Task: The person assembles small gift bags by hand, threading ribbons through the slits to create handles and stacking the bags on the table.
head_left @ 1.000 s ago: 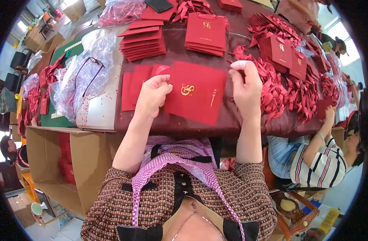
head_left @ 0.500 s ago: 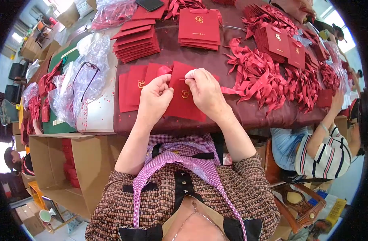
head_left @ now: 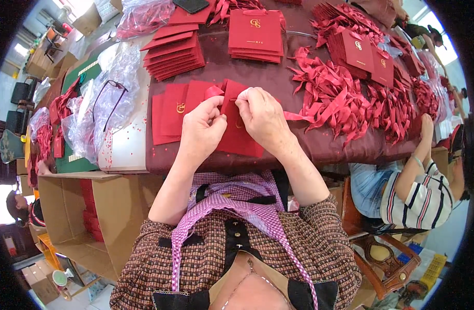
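Observation:
A small red paper bag [head_left: 239, 142] with a gold emblem lies tilted between my hands near the table's front edge. My left hand [head_left: 201, 132] is closed at the bag's left edge, fingers curled against it. Above those fingers a loop of red ribbon [head_left: 213, 92] sticks up. My right hand [head_left: 262, 116] pinches a thin end of ribbon at the upper part of the bag, thumb against forefinger; it covers part of the emblem. Under and left of my left hand, several flat red bags [head_left: 167, 116] lie fanned out.
A stack of red bags [head_left: 175, 57] stands at the back left, another stack [head_left: 255, 33] further right. A heap of red ribbons [head_left: 332, 98] lies to my right. Plastic wrap [head_left: 115, 93] with glasses is at left, above an open cardboard box [head_left: 66, 217]. A co-worker [head_left: 415, 196] sits at right.
My right fingers have shifted slightly at the bag, and the thin ribbon end shows less. My left hand has moved a little right. The co-worker's arm at right has moved.

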Demonstrator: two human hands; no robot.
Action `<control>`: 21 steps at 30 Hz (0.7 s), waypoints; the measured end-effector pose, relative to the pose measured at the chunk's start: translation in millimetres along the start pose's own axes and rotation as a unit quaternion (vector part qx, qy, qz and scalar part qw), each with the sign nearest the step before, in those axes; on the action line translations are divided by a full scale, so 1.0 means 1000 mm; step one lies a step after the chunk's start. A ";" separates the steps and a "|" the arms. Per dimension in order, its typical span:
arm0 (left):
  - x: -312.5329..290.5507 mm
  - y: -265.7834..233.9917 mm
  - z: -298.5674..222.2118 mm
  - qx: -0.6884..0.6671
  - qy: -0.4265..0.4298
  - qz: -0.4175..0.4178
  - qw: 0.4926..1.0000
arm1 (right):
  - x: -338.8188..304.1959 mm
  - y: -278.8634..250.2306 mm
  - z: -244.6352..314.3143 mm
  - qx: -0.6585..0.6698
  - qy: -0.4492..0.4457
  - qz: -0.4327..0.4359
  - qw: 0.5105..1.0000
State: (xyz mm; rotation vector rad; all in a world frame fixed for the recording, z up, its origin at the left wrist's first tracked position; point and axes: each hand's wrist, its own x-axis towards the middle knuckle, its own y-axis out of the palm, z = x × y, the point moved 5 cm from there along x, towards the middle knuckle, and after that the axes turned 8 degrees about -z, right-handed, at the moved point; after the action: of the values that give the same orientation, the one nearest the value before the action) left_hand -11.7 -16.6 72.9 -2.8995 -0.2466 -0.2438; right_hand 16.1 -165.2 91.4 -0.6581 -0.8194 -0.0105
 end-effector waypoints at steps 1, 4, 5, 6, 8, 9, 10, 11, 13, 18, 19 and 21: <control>0.000 0.001 0.000 0.002 0.009 0.002 1.000 | 0.000 0.000 0.002 -0.013 -0.011 -0.002 1.000; -0.002 0.003 0.000 -0.012 0.011 -0.006 1.000 | 0.001 0.002 0.009 -0.053 -0.035 0.005 0.998; -0.002 0.002 0.000 -0.012 0.011 -0.007 1.000 | 0.001 0.002 0.011 -0.053 -0.035 0.005 0.998; -0.001 0.002 -0.002 -0.004 0.023 -0.006 1.000 | 0.002 0.002 0.015 -0.081 -0.051 0.006 0.995; -0.001 0.002 -0.003 0.003 0.035 -0.004 0.999 | 0.000 0.002 0.019 -0.109 -0.067 0.007 0.992; -0.001 0.002 -0.003 0.021 0.061 -0.007 0.998 | -0.001 0.003 0.017 -0.102 -0.045 0.010 0.994; -0.001 0.002 -0.004 0.039 0.088 -0.009 0.995 | -0.001 0.004 0.014 -0.096 -0.024 0.013 0.995; -0.001 0.003 -0.005 0.040 0.089 -0.009 0.995 | -0.001 0.004 0.013 -0.096 -0.024 0.012 0.995; -0.002 0.002 -0.009 0.058 0.107 -0.012 0.992 | 0.001 0.002 0.001 0.052 0.087 -0.001 0.995; 0.000 0.001 -0.004 -0.063 0.037 0.009 0.997 | 0.003 -0.002 -0.008 0.161 0.209 0.052 0.963; 0.001 0.001 0.002 -0.118 -0.004 0.014 0.993 | 0.001 -0.004 -0.004 0.165 0.195 0.037 0.966; 0.000 0.001 0.003 -0.121 0.001 0.030 0.992 | 0.000 -0.006 -0.002 0.170 0.182 0.021 0.968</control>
State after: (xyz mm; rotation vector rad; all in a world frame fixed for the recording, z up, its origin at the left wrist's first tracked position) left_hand -11.4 -16.7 69.7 -3.1409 -0.1370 -0.2841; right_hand 15.9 -171.5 93.4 -0.3332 -0.4369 0.0466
